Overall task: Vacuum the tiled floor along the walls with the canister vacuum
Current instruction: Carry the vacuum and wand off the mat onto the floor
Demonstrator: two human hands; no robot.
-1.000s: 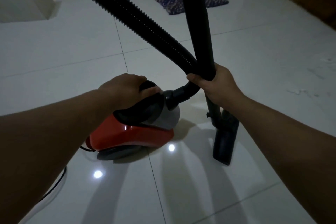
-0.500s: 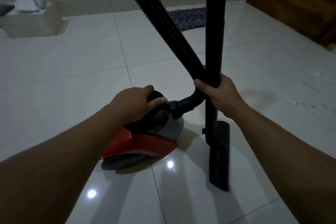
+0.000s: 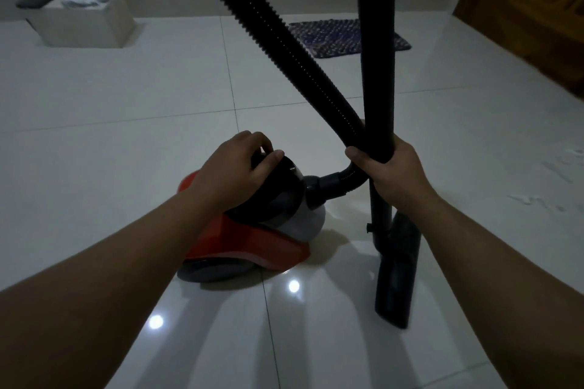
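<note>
A red and grey canister vacuum point(image 3: 252, 246) stands on the white tiled floor point(image 3: 126, 123) in the middle of the view. My left hand point(image 3: 235, 167) grips the black handle on top of the canister. A ribbed black hose point(image 3: 284, 44) runs from the canister's front up and to the left, out of frame. My right hand point(image 3: 388, 174) grips the upright black wand point(image 3: 377, 41), with the hose pressed against it. The wand's floor nozzle point(image 3: 396, 275) rests on the tiles to the right of the canister.
A beige box point(image 3: 85, 25) with cloths and a dark item on top stands by the far wall at the left. A dark patterned mat point(image 3: 335, 38) lies near the far wall. A wooden door point(image 3: 534, 9) is at the right. Pale scraps point(image 3: 537, 186) lie on the right tiles.
The view has tilted up, showing more of the far wall, box and door. Both hands keep their grips; the canister's front has turned slightly to the right.
</note>
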